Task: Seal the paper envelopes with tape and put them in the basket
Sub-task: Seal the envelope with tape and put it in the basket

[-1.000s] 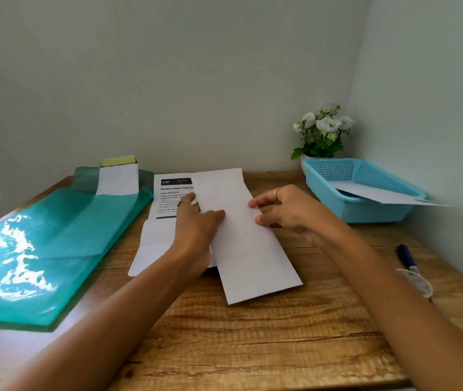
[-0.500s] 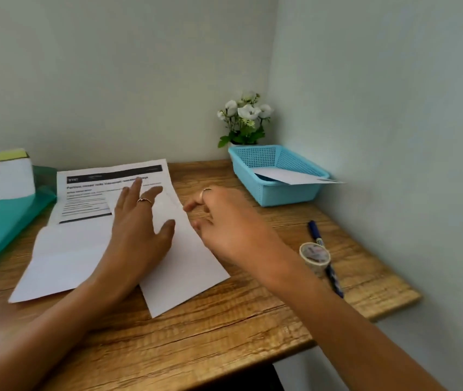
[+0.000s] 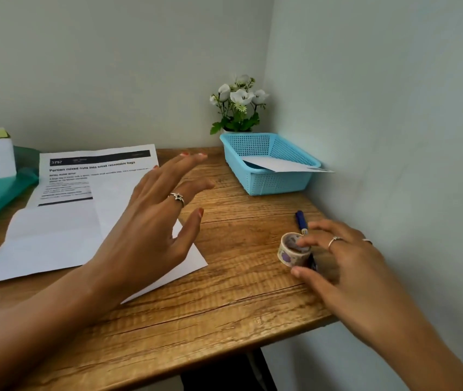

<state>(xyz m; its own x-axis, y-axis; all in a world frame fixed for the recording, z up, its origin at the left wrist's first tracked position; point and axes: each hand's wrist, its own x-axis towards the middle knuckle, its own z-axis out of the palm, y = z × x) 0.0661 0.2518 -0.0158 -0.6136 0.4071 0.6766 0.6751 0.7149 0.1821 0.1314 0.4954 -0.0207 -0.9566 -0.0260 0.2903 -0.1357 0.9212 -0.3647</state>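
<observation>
My right hand point(image 3: 346, 258) has left the envelope point(image 3: 188, 261) and now pinches the tape roll point(image 3: 293, 249), seemingly lightly; my left hand point(image 3: 154, 221) hovers spread. Unpinned, the envelope could slide; the roll may slip.

A wooden table point(image 3: 224, 314) with strong grain fills a corner where two plain pale grey-green walls point(image 3: 111, 66) meet. Soft, even light falls on it. A potted plant with white flowers point(image 3: 238, 105) stands in the corner.
</observation>
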